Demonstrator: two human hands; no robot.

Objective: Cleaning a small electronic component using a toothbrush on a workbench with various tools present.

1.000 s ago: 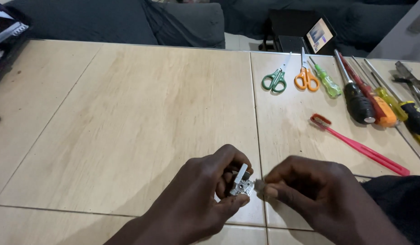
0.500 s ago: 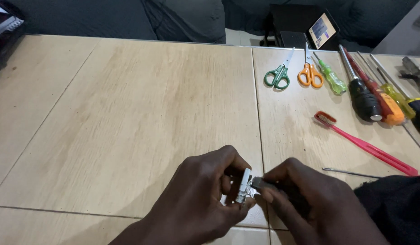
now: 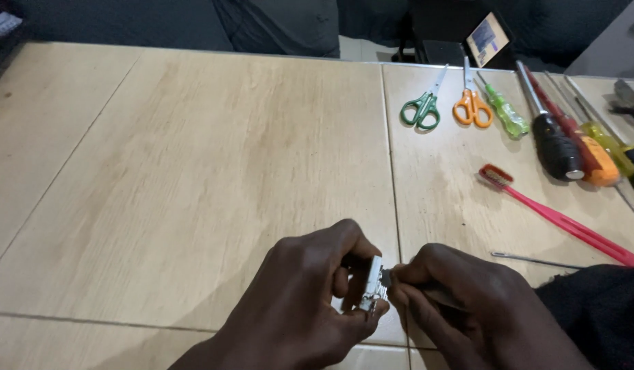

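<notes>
- The small metal part (image 3: pixel 373 286) is low in the view, just above the near edge of the tabletop (image 3: pixel 193 171), held between the person's two hands.
- The left hand (image 3: pixel 310 294) pinches the small metal part. The thumb is under it and the fingers curl over its top.
- The right hand (image 3: pixel 461 301) is closed around something thin and dark. Its tip touches the side of the small metal part. It is too hidden to say what this thing is.
- How far along: the work looks like it is in the middle. The part is up off the tabletop and both hands are busy on it. It cannot be seen if anything has come loose or gone in.
- The other tools lie untouched, well away from the hands: green scissors (image 3: pixel 422 108), orange scissors (image 3: pixel 471 106), a small green screwdriver (image 3: pixel 503 111), a big black-handled screwdriver (image 3: pixel 551 133), an orange-handled screwdriver (image 3: pixel 587 159) and a yellow screwdriver (image 3: pixel 604 140).
- A pink toothbrush (image 3: pixel 556 218) lies nearer, and a thin metal rod (image 3: pixel 536 260) lies just beside the right hand's sleeve.
- Containers: there is no box, bowl or tray on the tabletop. Everything lies loose on it.
</notes>
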